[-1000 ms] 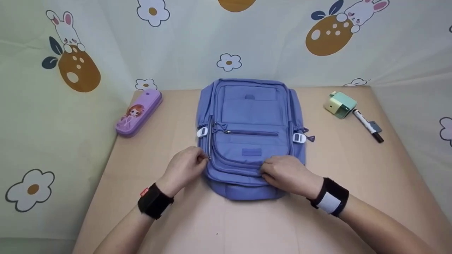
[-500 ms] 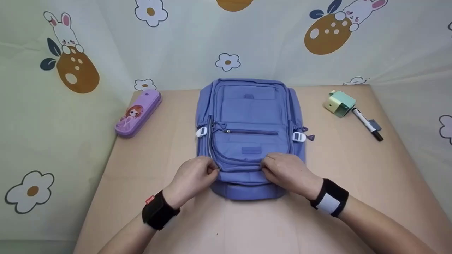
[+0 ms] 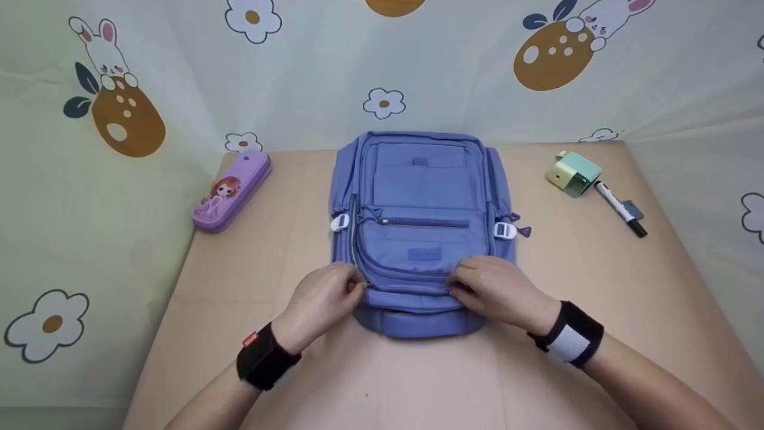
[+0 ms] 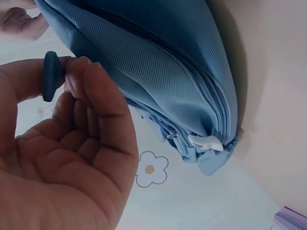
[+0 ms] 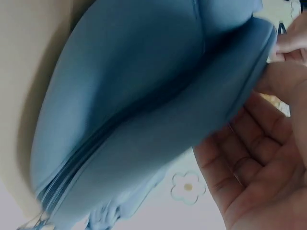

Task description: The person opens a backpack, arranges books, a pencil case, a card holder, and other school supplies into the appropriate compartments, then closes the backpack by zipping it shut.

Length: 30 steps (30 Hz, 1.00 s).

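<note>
A blue backpack (image 3: pixel 418 185) lies on the table, its front facing up. At the lower left corner of its front pocket, my left hand (image 3: pixel 325 295) pinches a zipper pull (image 4: pixel 51 76), whose dark tab sticks out between thumb and fingers in the left wrist view. My right hand (image 3: pixel 501 289) is at the lower right of the same pocket. Its thumb and curled fingers hold the fabric edge, seen from the side in the right wrist view; its fingertips are partly hidden there. The zipper track on the pocket's left side shows its teeth.
A purple pencil case (image 3: pixel 233 191) lies at the left of the table (image 3: pixel 286 197). To the right are a green and cream pencil sharpener (image 3: pixel 574 173) and a black and white marker (image 3: pixel 621 209). A printed curtain (image 3: pixel 322 65) stands behind and along both sides.
My left hand has drawn the zipper pull down and right around the pocket's lower left corner. The right hand has shifted slightly right along the pocket edge.
</note>
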Motion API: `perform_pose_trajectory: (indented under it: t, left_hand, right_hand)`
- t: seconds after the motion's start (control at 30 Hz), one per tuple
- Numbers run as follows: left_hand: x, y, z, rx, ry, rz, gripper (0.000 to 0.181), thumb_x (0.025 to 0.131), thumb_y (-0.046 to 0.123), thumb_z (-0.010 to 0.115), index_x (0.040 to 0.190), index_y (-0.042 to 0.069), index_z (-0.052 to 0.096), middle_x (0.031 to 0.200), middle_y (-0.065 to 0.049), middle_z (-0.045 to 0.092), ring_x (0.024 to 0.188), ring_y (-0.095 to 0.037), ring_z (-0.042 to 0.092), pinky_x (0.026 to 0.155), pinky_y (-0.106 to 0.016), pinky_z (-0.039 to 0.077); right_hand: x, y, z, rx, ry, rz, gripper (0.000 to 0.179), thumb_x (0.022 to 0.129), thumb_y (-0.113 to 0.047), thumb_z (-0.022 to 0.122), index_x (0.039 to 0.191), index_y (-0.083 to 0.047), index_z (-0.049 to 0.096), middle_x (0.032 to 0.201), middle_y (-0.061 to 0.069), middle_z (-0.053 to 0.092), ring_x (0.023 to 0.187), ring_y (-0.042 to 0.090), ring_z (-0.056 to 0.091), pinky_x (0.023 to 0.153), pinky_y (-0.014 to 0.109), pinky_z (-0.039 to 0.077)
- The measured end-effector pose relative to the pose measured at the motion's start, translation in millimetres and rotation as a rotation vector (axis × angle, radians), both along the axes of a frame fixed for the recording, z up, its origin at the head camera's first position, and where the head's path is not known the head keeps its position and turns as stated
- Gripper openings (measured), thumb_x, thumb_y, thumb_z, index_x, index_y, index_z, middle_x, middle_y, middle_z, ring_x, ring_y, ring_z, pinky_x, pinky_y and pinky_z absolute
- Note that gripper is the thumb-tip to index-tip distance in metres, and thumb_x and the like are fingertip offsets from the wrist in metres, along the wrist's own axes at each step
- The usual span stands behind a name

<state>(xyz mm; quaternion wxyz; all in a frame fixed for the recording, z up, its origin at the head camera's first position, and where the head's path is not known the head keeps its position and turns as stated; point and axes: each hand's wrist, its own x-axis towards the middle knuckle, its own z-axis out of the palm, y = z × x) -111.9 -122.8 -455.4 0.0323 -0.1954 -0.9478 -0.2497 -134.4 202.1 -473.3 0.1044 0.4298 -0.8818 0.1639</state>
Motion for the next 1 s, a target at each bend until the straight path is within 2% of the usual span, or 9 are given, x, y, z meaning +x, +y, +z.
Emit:
perform_pose_trajectory:
  t: [0.17, 0.33, 0.47, 0.57, 0.7, 0.87, 1.0]
  left_hand:
    - [2.4, -3.4, -1.6, -0.020, 0.032, -0.008, 0.008, 0.093, 0.012, 0.070, 0.086, 0.014, 0.068, 0.081, 0.005, 0.062, 0.073, -0.014, 0.061, 0.065, -0.035, 0.053]
    - [2.9, -2.0, -5.0, -0.051, 0.047, -0.016, 0.009, 0.094, 0.012, 0.070, 0.086, 0.011, 0.065, 0.079, 0.002, 0.063, 0.071, -0.018, 0.062, 0.065, -0.039, 0.054]
    - [4.9, 1.0, -8.0, -0.086, 0.049, -0.026, 0.012, 0.094, 0.009, 0.068, 0.084, 0.010, 0.061, 0.076, 0.001, 0.059, 0.068, -0.021, 0.061, 0.062, -0.040, 0.052]
    - [7.2, 3.3, -9.2, -0.109, 0.057, -0.029, 0.013, 0.092, 0.008, 0.068, 0.082, 0.010, 0.059, 0.073, 0.001, 0.057, 0.065, -0.020, 0.059, 0.059, -0.039, 0.051]
    - [8.6, 8.0, -7.3, -0.084, 0.022, -0.044, 0.011, 0.091, 0.010, 0.068, 0.083, 0.010, 0.062, 0.074, 0.001, 0.060, 0.066, -0.017, 0.060, 0.059, -0.036, 0.051]
    - [8.4, 20.1, -1.3, 0.003, -0.074, -0.059, 0.009, 0.093, 0.016, 0.067, 0.085, 0.013, 0.068, 0.078, 0.006, 0.062, 0.069, -0.012, 0.059, 0.062, -0.031, 0.051]
    - [7.3, 38.1, 1.9, 0.010, -0.061, -0.102, 0.010, 0.095, 0.018, 0.066, 0.085, 0.014, 0.068, 0.076, 0.007, 0.062, 0.067, -0.010, 0.059, 0.061, -0.029, 0.051]
  right_hand:
    - [-3.3, 22.6, 2.1, 0.011, -0.025, 0.003, 0.017, 0.086, -0.016, 0.082, 0.100, -0.010, 0.075, 0.092, -0.001, 0.068, 0.086, 0.017, 0.065, 0.073, 0.036, 0.056]
    - [-5.4, 31.0, -5.0, 0.039, -0.040, 0.035, 0.018, 0.087, -0.016, 0.082, 0.104, -0.010, 0.078, 0.094, -0.001, 0.069, 0.088, 0.018, 0.064, 0.073, 0.035, 0.056]
    - [-5.7, 29.4, -13.0, 0.054, 0.000, 0.054, 0.012, 0.090, -0.015, 0.079, 0.101, -0.012, 0.079, 0.092, -0.002, 0.069, 0.087, 0.018, 0.065, 0.073, 0.035, 0.056]
    - [-5.6, 27.0, -17.1, 0.065, 0.061, 0.038, 0.004, 0.092, -0.015, 0.074, 0.095, -0.012, 0.075, 0.088, -0.002, 0.067, 0.081, 0.018, 0.064, 0.068, 0.035, 0.055]
    - [-5.4, 24.8, -17.9, 0.054, 0.126, -0.013, 0.006, 0.090, -0.013, 0.072, 0.093, -0.012, 0.067, 0.085, -0.001, 0.063, 0.077, 0.019, 0.063, 0.062, 0.036, 0.054]
    - [-5.8, 24.5, -15.4, 0.011, 0.128, -0.036, 0.010, 0.089, -0.012, 0.074, 0.096, -0.012, 0.067, 0.088, -0.001, 0.065, 0.081, 0.020, 0.065, 0.064, 0.037, 0.055]
    - [-6.0, 24.1, -14.3, -0.012, 0.125, -0.033, 0.010, 0.089, -0.011, 0.074, 0.097, -0.012, 0.068, 0.089, 0.000, 0.066, 0.082, 0.019, 0.065, 0.064, 0.036, 0.055]
